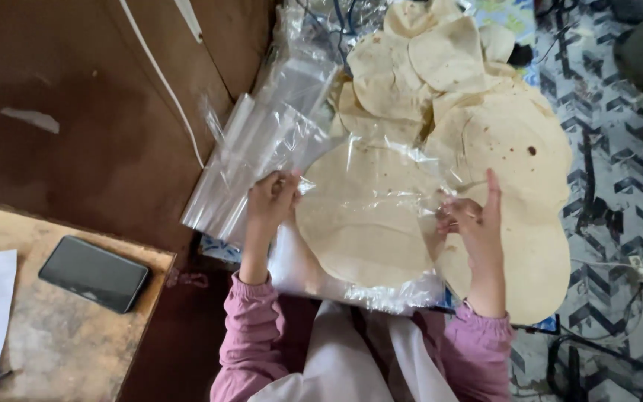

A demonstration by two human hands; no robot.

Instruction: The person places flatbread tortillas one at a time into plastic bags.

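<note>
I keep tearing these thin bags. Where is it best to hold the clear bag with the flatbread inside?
Probably grip the clear bag by its side edges, coming in from left and right, as the left hand and right hand do: the round flatbread fills its middle.

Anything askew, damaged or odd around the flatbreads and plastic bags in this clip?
Nothing spilled or torn. The loose flatbreads lie in an uneven, overlapping heap, one with dark scorch spots. Both hands, left and right, grip a clear bag holding flatbread. Spare bags lie crumpled beside it.

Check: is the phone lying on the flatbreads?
No, the phone lies on the wooden table, apart from the flatbreads.
</note>
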